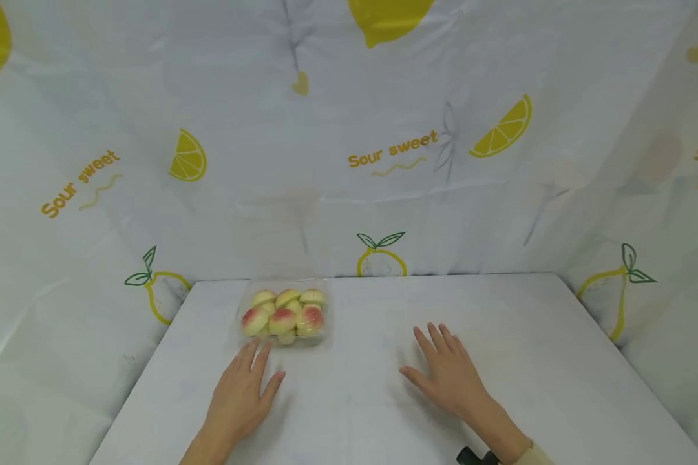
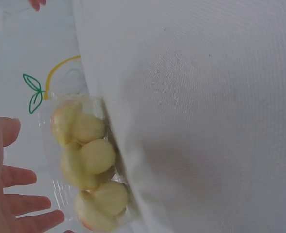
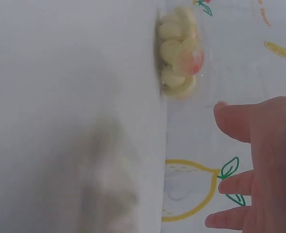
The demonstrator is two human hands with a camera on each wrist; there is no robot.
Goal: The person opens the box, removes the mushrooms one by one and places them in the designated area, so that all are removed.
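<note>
1. Left grip (image 1: 238, 397) is a bare hand with fingers straight and thumb spread wide; it has hold of nothing. Its fingertips reach the near edge of the clear box, but touching or just short cannot be told.
2. Right grip (image 1: 450, 374), likewise spread and holding nothing, hovers over the right part of the bench (image 1: 349, 400), well apart from the box.
3. Beyond the left fingers, on the far left of the bench, sits the clear box (image 1: 282, 285) with pale yellow, mushroom-like pieces (image 1: 282, 321), some blushed red.
4. Farthest back hangs a lemon-printed sheet (image 1: 326, 219).
5. As for progress, the pieces are together in the box and the box rests on the bench; by appearances, handling has not yet begun and all of it is left.
6. Hard to make out: a dark object (image 1: 468, 456) by the right wrist is cut off at the near edge; the box's closure is unclear; overlapping pieces defeat a sure count.
</note>
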